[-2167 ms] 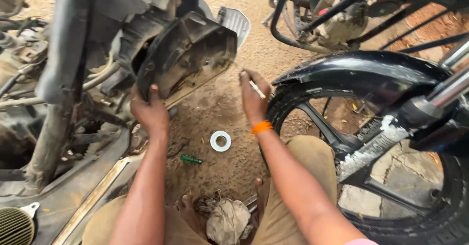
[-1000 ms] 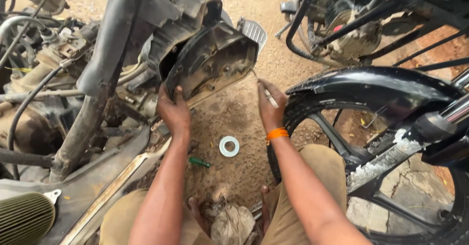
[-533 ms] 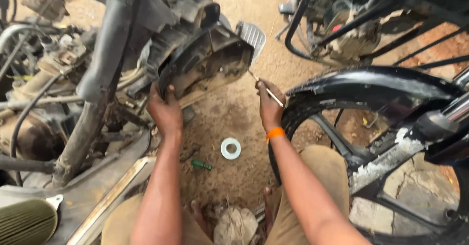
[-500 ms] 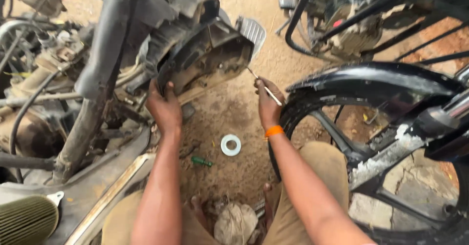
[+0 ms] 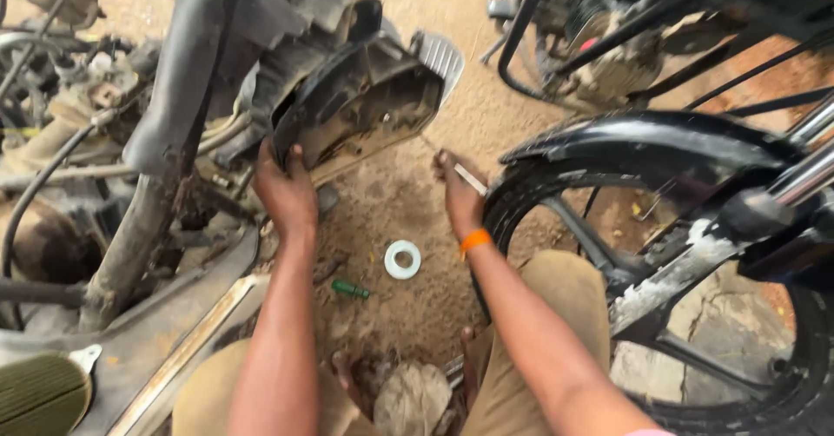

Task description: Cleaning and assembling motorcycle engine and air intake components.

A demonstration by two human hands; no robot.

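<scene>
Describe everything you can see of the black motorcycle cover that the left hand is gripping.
The black cover is a hollow, dish-shaped shell, seemingly plastic, dusty and scuffed, its open inner face with ribs turned toward the camera. It is tilted, still at the motorcycle's frame, above sandy ground. The left hand grips its lower left edge. The right hand holds a thin screwdriver whose tip points at the cover's lower right rim; whether it touches is unclear.
</scene>
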